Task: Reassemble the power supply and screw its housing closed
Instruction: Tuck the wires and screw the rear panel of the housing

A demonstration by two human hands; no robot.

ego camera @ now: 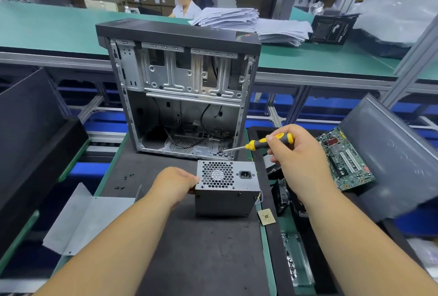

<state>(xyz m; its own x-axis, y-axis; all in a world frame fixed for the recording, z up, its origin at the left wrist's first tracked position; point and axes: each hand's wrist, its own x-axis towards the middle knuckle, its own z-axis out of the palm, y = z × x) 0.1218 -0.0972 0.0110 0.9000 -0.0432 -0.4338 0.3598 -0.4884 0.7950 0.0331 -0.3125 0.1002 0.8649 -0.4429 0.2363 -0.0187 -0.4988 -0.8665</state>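
The grey power supply [226, 189] stands mid-mat; the left hand [174, 185] grips its 9 o'clock edge. At 1 o'clock the right hand [297, 151] clasps a yellow-black screwdriver [265, 142], tip toward the open computer case [182, 89] at 12; loose screws [125, 181] lie at 9

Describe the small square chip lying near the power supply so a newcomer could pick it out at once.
Start at the open computer case standing on the dark mat, then drop to the grey power supply in front of it, held by the left hand. Just off its near right corner lies the chip, at the mat's edge. It is the only small, flat, tan-gold square there, unlike the large green circuit board farther right.
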